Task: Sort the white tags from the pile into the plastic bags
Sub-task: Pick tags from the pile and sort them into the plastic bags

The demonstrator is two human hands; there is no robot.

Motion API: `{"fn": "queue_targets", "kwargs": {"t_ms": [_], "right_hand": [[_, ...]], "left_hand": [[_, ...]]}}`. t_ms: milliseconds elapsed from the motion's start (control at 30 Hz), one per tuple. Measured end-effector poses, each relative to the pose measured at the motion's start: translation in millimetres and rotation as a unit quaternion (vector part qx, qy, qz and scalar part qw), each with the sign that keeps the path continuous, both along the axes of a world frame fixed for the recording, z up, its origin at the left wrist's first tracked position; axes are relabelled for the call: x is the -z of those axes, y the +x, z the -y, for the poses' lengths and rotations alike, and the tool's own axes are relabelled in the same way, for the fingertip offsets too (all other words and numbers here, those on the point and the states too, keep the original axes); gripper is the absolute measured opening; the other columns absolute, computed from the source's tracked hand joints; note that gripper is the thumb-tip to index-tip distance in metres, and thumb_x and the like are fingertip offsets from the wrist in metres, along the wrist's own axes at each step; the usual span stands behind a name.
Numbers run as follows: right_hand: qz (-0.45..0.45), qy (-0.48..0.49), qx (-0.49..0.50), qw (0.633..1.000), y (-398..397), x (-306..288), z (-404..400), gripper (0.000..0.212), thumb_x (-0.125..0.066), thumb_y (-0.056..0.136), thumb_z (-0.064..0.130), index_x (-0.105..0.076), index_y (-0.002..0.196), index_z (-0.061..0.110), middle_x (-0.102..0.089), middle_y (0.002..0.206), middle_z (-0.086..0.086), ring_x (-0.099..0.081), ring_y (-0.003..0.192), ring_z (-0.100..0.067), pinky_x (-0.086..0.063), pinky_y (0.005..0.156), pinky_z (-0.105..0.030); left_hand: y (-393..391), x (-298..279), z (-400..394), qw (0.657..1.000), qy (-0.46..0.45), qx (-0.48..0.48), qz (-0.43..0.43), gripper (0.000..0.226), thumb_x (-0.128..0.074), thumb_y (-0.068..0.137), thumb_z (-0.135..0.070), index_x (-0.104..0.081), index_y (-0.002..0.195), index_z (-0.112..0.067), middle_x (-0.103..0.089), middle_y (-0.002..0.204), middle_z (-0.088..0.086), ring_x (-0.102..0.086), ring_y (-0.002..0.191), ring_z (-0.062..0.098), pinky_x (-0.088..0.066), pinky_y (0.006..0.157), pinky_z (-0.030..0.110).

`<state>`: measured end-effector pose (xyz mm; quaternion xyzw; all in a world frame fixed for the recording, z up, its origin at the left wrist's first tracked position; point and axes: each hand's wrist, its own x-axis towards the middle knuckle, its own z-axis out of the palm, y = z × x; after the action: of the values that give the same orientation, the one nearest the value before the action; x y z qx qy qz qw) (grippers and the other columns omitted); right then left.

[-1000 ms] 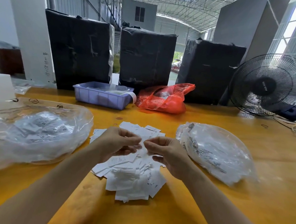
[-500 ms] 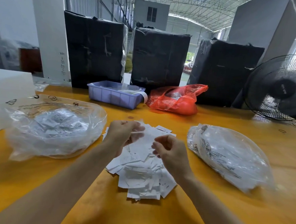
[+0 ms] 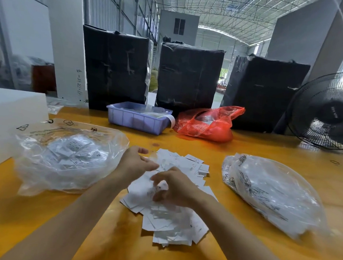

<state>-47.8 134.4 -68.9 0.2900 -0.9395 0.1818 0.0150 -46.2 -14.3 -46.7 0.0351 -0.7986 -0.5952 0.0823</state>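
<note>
A pile of white tags (image 3: pixel 173 216) lies on the yellow table (image 3: pixel 30 221) in front of me. Left of it sits a clear plastic bag (image 3: pixel 64 157) with several tags inside, its mouth toward the pile. A second clear plastic bag (image 3: pixel 271 192) with tags lies to the right. My left hand (image 3: pixel 136 164) hovers over the pile's left edge beside the left bag, fingers curled; any tag in it is blurred. My right hand (image 3: pixel 173 186) is down on the pile, fingers curled and pinching a white tag.
A purple plastic bin (image 3: pixel 135 119) and a red plastic bag (image 3: pixel 207 124) sit behind the pile. Three black-wrapped boxes (image 3: pixel 190 76) line the back edge. A black fan (image 3: pixel 328 111) stands at the right, a white box (image 3: pixel 6 115) at the left.
My hands separated. The left hand moved toward the left bag's mouth; the right hand dropped onto the pile and curled on a tag. The camera view shifted left.
</note>
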Motion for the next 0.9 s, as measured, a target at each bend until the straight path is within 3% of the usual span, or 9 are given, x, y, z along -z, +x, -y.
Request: {"fn": "queue_targets", "kwargs": {"t_ms": [133,233,300,367,433,567,633,767,900], "right_hand": [[-0.008,-0.024,0.021,0.999,-4,2,1,0.049,-0.077,0.076,0.022,-0.063,0.122,0.019,-0.066,0.113,-0.003,-0.044,0.110,-0.019,-0.040,0.088,-0.031],[-0.010,-0.117,0.038,0.992,-3,3,-7,0.020,-0.074,0.079,0.017,-0.074,0.099,0.014,-0.071,0.095,-0.004,-0.060,0.088,-0.014,-0.046,0.075,-0.025],[0.022,-0.232,0.077,0.969,-2,2,-15,0.001,-0.072,0.080,0.013,-0.073,0.080,0.012,-0.068,0.076,0.000,-0.058,0.069,-0.009,-0.043,0.063,-0.019],[0.073,-0.380,0.132,0.913,-3,2,-27,0.013,-0.071,0.080,0.006,-0.067,0.069,0.013,-0.062,0.065,0.001,-0.053,0.059,-0.009,-0.040,0.055,-0.017],[0.144,-0.508,0.162,0.833,-3,1,-38,0.014,-0.068,0.080,-0.001,-0.065,0.071,0.009,-0.058,0.064,-0.003,-0.050,0.057,-0.012,-0.040,0.051,-0.019],[0.230,-0.643,0.168,0.711,-1,-9,-53,0.022,-0.064,0.080,-0.012,-0.059,0.094,0.005,-0.062,0.089,-0.015,-0.062,0.072,-0.021,-0.054,0.057,-0.022],[0.233,-0.687,0.155,0.670,-1,-18,-57,0.022,-0.061,0.081,-0.012,-0.059,0.096,0.004,-0.065,0.089,-0.016,-0.065,0.075,-0.024,-0.057,0.058,-0.025],[0.199,-0.669,0.148,0.701,3,-28,-55,0.006,-0.065,0.085,0.005,-0.065,0.088,0.009,-0.070,0.072,-0.003,-0.066,0.064,-0.012,-0.049,0.063,-0.025],[0.154,-0.654,0.151,0.725,7,-25,-49,0.005,-0.066,0.084,0.007,-0.065,0.086,0.011,-0.070,0.074,-0.003,-0.065,0.061,-0.011,-0.046,0.064,-0.025]], "left_hand": [[2,-4,1,0.998,0.050,0.049,0.001,0.041,-0.077,0.071,0.006,-0.054,0.103,-0.004,-0.070,0.075,0.006,-0.064,0.052,0.000,-0.043,0.044,0.008],[3,-9,2,0.993,0.094,0.070,0.026,0.032,-0.073,0.072,0.010,-0.059,0.098,-0.004,-0.072,0.072,0.003,-0.064,0.053,0.002,-0.044,0.047,0.013],[4,-11,2,0.988,0.120,0.088,0.047,0.026,-0.071,0.074,0.010,-0.064,0.093,-0.006,-0.073,0.070,-0.001,-0.064,0.056,0.002,-0.043,0.053,0.017],[6,-13,0,0.979,0.159,0.108,0.066,0.023,-0.070,0.075,0.011,-0.066,0.091,-0.006,-0.072,0.071,0.000,-0.064,0.058,0.004,-0.043,0.054,0.017],[7,-13,-2,0.968,0.200,0.125,0.080,0.020,-0.070,0.074,0.010,-0.067,0.090,-0.002,-0.068,0.071,0.003,-0.060,0.058,0.008,-0.044,0.051,0.015],[9,-12,-7,0.968,0.196,0.139,0.079,0.017,-0.072,0.074,0.006,-0.069,0.089,-0.002,-0.064,0.074,0.005,-0.053,0.061,0.010,-0.045,0.049,0.014],[10,-10,-10,0.974,0.166,0.137,0.071,0.017,-0.073,0.074,0.005,-0.071,0.087,-0.005,-0.068,0.073,0.002,-0.055,0.065,0.011,-0.045,0.053,0.015],[10,-7,-16,0.978,0.142,0.139,0.063,0.017,-0.073,0.074,0.006,-0.071,0.085,-0.007,-0.071,0.067,-0.004,-0.060,0.067,0.008,-0.045,0.059,0.017],[11,-3,-20,0.978,0.148,0.135,0.059,0.016,-0.075,0.073,0.003,-0.071,0.083,-0.009,-0.070,0.066,-0.006,-0.056,0.068,0.011,-0.044,0.061,0.019]]}}
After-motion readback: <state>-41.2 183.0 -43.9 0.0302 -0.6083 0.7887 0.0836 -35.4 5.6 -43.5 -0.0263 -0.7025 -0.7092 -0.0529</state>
